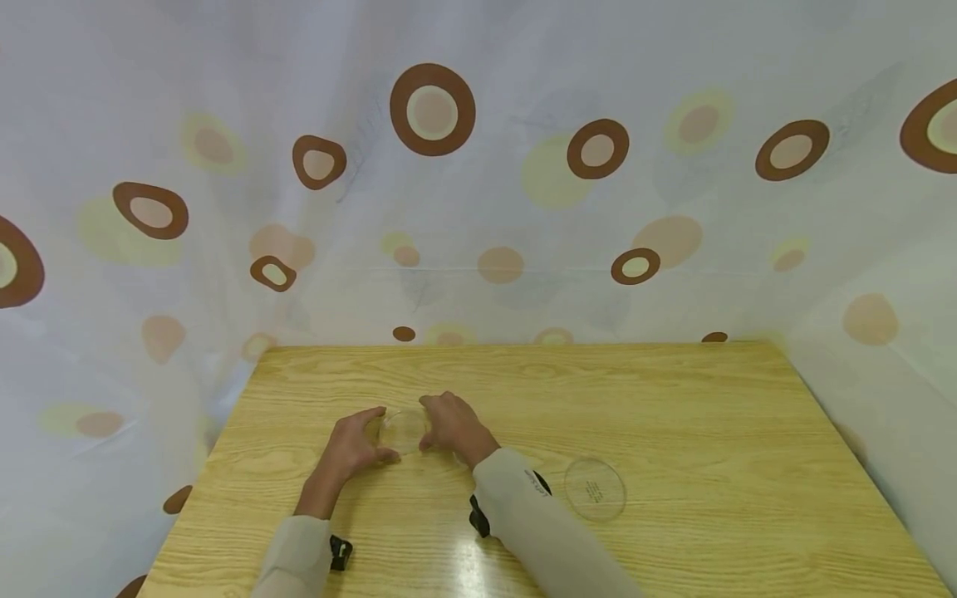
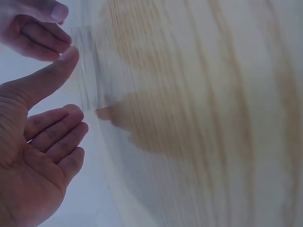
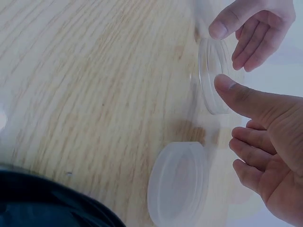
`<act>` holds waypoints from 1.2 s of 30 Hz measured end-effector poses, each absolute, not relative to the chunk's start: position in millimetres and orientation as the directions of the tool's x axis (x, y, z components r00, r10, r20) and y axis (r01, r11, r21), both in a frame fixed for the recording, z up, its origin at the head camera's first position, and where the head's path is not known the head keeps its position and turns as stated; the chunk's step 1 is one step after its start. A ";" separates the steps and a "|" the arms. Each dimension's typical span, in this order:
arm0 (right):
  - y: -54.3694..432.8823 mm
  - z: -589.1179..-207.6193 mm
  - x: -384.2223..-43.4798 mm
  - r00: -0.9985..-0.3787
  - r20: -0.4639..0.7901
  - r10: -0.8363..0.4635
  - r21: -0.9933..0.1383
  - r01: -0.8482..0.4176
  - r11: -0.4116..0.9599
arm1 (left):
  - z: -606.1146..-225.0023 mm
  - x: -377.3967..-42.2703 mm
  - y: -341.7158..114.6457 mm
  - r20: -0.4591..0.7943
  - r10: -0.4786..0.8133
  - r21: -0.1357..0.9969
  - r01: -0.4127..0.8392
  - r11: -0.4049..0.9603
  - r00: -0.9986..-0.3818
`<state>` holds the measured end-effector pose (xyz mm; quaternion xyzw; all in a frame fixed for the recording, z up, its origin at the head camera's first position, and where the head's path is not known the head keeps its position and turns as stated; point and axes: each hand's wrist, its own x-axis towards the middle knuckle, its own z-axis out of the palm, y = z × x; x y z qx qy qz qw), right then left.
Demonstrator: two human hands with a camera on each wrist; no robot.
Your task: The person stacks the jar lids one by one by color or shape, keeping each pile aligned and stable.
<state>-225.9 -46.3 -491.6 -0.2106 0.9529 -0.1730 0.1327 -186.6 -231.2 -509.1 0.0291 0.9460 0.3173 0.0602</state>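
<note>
A clear, shallow round dish, like a petri dish, lies on the wooden table between both hands. On its left side my left hand spreads thumb and fingers around the rim. My right hand frames the opposite side, thumb tip close to the edge. In the right wrist view the dish sits flat, with the right thumb beside its wall; I cannot tell whether it touches. The left wrist view shows the left fingers straight beside the dish. Neither hand grips it.
A clear round disc with small dark print lies right of the right forearm. A frosted round cap rests near the right hand, mostly covered by the wrist in the head view. A patterned curtain surrounds the wooden table.
</note>
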 end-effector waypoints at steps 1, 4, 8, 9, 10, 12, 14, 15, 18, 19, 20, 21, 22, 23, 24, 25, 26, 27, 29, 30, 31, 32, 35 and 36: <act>-47.0 -492.4 -226.0 -0.876 -0.182 -0.446 -0.378 -0.356 0.855 | -509.5 -186.5 -231.1 -0.094 0.094 0.605 0.018 0.796 -0.991; -48.3 -496.0 -226.1 -0.875 -0.185 -0.448 -0.377 -0.358 0.854 | -511.4 -186.5 -231.1 -0.092 0.098 0.609 0.022 0.793 -0.991; -50.1 -499.7 -225.4 -0.868 -0.156 -0.471 -0.381 -0.387 0.840 | -513.7 -186.8 -231.0 -0.089 0.100 0.608 0.025 0.794 -0.991; -50.7 -500.5 -225.2 -0.868 -0.146 -0.474 -0.382 -0.393 0.837 | -514.0 -186.8 -231.0 -0.090 0.096 0.609 0.022 0.793 -0.991; -51.4 -501.1 -225.3 -0.869 -0.137 -0.476 -0.380 -0.397 0.835 | -514.2 -187.0 -230.8 -0.090 0.092 0.609 0.019 0.793 -0.992; -52.7 -501.8 -225.1 -0.872 -0.125 -0.473 -0.373 -0.401 0.837 | -513.7 -186.8 -230.2 -0.089 0.085 0.612 0.013 0.791 -0.992; -54.5 -502.1 -224.7 -0.873 -0.125 -0.471 -0.366 -0.401 0.840 | -513.6 -186.7 -229.9 -0.085 0.083 0.612 0.013 0.790 -0.993; -55.3 -501.9 -224.5 -0.873 -0.129 -0.470 -0.361 -0.400 0.842 | -513.6 -186.6 -229.8 -0.082 0.081 0.611 0.014 0.791 -0.993; -57.7 -501.2 -223.2 -0.873 -0.146 -0.466 -0.352 -0.394 0.849 | -514.7 -186.2 -229.8 -0.068 0.078 0.605 0.021 0.796 -0.995; -58.4 -501.3 -222.7 -0.873 -0.149 -0.464 -0.349 -0.393 0.851 | -515.3 -186.2 -229.8 -0.065 0.077 0.605 0.022 0.796 -0.995; -59.1 -501.7 -222.4 -0.874 -0.152 -0.462 -0.346 -0.391 0.853 | -515.4 -186.0 -229.6 -0.063 0.074 0.605 0.021 0.796 -0.995; -59.5 -502.0 -222.1 -0.875 -0.152 -0.459 -0.342 -0.389 0.855 | -515.8 -185.9 -229.5 -0.062 0.071 0.605 0.019 0.796 -0.996; -59.8 -502.4 -221.8 -0.876 -0.152 -0.457 -0.339 -0.388 0.857 | -516.3 -185.9 -229.4 -0.061 0.070 0.606 0.019 0.796 -0.996; -60.2 -502.7 -221.6 -0.879 -0.153 -0.453 -0.339 -0.384 0.859 | -516.6 -185.8 -229.3 -0.059 0.070 0.609 0.019 0.793 -0.996; -60.5 -502.9 -221.5 -0.880 -0.151 -0.450 -0.337 -0.382 0.860 | -516.4 -185.6 -229.1 -0.058 0.069 0.610 0.019 0.792 -0.996; -60.7 -503.1 -221.4 -0.881 -0.150 -0.449 -0.336 -0.382 0.861 | -516.3 -185.5 -228.9 -0.059 0.067 0.613 0.017 0.790 -0.996; -60.8 -503.1 -221.2 -0.881 -0.149 -0.449 -0.335 -0.382 0.861 | -516.2 -185.4 -228.9 -0.057 0.067 0.612 0.018 0.790 -0.996; -61.1 -503.0 -221.1 -0.881 -0.147 -0.449 -0.335 -0.383 0.861 | -516.1 -185.3 -228.8 -0.054 0.066 0.612 0.019 0.790 -0.996; -61.5 -502.6 -220.8 -0.881 -0.143 -0.451 -0.336 -0.386 0.859 | -516.0 -185.4 -229.1 -0.049 0.067 0.610 0.023 0.792 -0.997; -61.7 -502.4 -220.6 -0.880 -0.141 -0.453 -0.335 -0.388 0.858 | -515.7 -185.3 -229.2 -0.047 0.066 0.609 0.023 0.793 -0.997; -62.0 -502.3 -220.4 -0.880 -0.136 -0.455 -0.334 -0.392 0.857 | -515.9 -185.4 -229.7 -0.046 0.064 0.607 0.023 0.794 -0.997; -62.2 -502.4 -220.1 -0.879 -0.132 -0.458 -0.333 -0.396 0.856 | -515.8 -185.3 -230.0 -0.045 0.062 0.606 0.022 0.795 -0.997; -62.8 -503.2 -219.5 -0.880 -0.122 -0.460 -0.328 -0.401 0.855 | -515.6 -185.1 -230.9 -0.046 0.053 0.610 0.014 0.792 -0.998; -63.0 -503.6 -219.3 -0.880 -0.119 -0.461 -0.327 -0.403 0.855 | -515.5 -184.9 -231.2 -0.044 0.053 0.611 0.015 0.792 -0.998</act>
